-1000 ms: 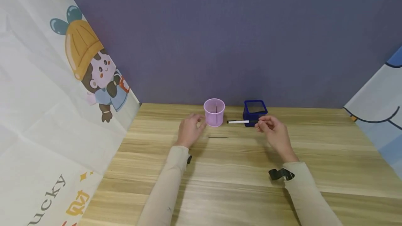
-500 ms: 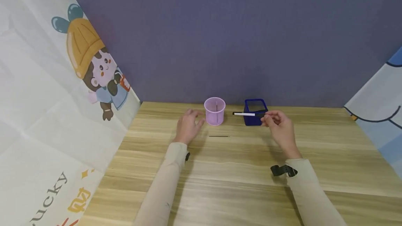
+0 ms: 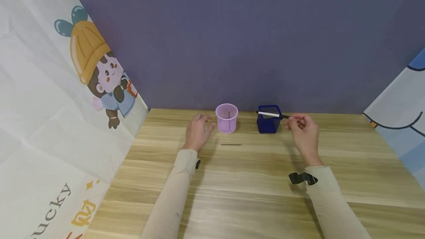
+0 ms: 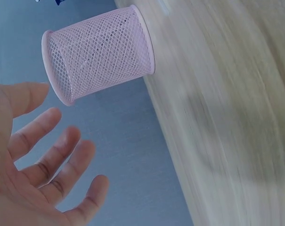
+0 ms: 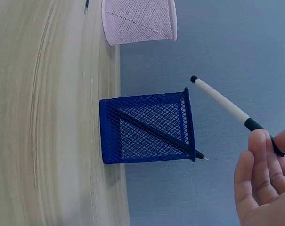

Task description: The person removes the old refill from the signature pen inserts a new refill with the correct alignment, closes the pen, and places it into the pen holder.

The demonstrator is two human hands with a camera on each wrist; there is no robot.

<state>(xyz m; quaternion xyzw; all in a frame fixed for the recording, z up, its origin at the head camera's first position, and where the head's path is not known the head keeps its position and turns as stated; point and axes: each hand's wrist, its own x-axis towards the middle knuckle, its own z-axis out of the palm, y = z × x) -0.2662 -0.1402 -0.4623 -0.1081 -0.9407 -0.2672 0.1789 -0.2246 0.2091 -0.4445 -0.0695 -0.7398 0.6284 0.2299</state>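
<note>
My right hand pinches a white pen with black ends by one dark end. In the head view the pen overlaps the rim of a blue square mesh pen holder; the right wrist view shows it apart from and above the opening. A dark pen leans inside that holder, its tip poking past the rim. My left hand, fingers loosely spread and holding nothing, is beside a pink round mesh pen holder. A thin dark line shows inside the pink one.
A thin dark stick, like a pen refill, lies on the wood-grain table in front of the pink holder. Behind both holders rises a dark blue-grey wall. Printed white cloths hang at left and right.
My right hand has moved right and away from me, taking the white pen from beside the blue holder to over its rim. My left hand has drawn slightly back from the pink holder.
</note>
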